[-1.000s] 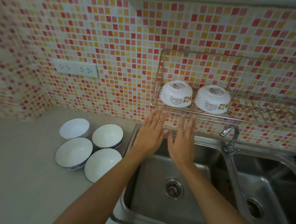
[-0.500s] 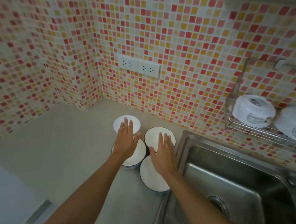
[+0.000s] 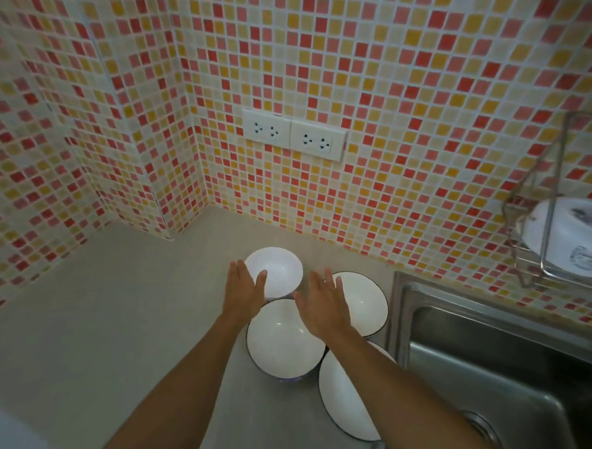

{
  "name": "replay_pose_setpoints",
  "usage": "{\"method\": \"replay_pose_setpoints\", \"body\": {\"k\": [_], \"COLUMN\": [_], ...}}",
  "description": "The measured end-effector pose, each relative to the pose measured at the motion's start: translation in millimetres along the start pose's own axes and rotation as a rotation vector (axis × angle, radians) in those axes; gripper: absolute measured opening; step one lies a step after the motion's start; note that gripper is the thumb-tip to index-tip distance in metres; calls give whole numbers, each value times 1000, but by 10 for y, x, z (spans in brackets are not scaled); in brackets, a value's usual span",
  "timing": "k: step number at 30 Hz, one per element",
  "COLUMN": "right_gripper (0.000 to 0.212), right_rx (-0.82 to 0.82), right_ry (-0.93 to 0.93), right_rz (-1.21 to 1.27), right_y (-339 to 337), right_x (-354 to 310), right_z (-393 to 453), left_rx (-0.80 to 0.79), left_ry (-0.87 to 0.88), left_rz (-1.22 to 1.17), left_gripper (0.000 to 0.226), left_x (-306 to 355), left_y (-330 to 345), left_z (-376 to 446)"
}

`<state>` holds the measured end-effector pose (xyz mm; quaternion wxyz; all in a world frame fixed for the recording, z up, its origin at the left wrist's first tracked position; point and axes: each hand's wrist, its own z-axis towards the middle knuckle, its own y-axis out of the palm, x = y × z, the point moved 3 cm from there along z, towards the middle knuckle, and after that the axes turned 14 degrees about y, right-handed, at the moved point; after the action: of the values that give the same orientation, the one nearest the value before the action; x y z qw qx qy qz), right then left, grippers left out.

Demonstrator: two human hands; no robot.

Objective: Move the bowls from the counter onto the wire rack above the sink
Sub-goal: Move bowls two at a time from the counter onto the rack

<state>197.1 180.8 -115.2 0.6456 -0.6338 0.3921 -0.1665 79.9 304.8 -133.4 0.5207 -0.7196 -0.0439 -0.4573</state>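
**Checker:** Four bowls were on the counter (image 3: 118,318) at that moment, and none of them was in your grasp. Your left hand (image 3: 242,292) was spread flat, fingers wide, holding nothing; your right hand (image 3: 324,306) was the same, open and empty.

**Operator:** Where did the bowls sit against my hands?

**Checker:** The plain white bowl (image 3: 278,273) lay between your two hands, its near-left edge under your left fingertips; I could not tell whether you were touching it or hovering just above. The dark-rimmed bowl (image 3: 361,301) lay just beyond and to the outside of your right hand. A third bowl (image 3: 283,340) sat under your wrists, between both forearms, and the fourth bowl (image 3: 343,405) was partly hidden beneath your right forearm, closest to the sink (image 3: 486,354).

**Operator:** And the rack?

**Checker:** The wire rack (image 3: 525,270) hung well off to the right of your right hand, above the sink. One upturned white bowl (image 3: 575,239) was visible on it; the frame cut off the rest, so I could not say what else it held.

**Operator:** So how far along was I?

**Checker:** By my reading, early to middling. At least one bowl was racked, four remained, and you looked set to take the plain white one with both hands.
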Motion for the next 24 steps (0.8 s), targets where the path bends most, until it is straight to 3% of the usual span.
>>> {"method": "replay_pose_setpoints", "body": {"k": [6, 13, 18, 24], "right_gripper": [63, 68, 68, 64], "right_rx": [-80, -97, -65, -7], "right_ry": [71, 175, 238, 234], "right_rz": [-2, 148, 331, 550], "right_y": [199, 289, 23, -353], "right_x": [-154, -249, -281, -81], "right_z": [211, 281, 242, -76], "left_rx": [-15, 164, 278, 224], "left_ry": [-101, -183, -98, -12], "left_rz": [-132, -256, -378, -505], "left_gripper": [74, 53, 50, 56], "left_x": [-138, -80, 110, 506], "left_y": [125, 66, -85, -177], "left_z": [122, 219, 273, 162]}}
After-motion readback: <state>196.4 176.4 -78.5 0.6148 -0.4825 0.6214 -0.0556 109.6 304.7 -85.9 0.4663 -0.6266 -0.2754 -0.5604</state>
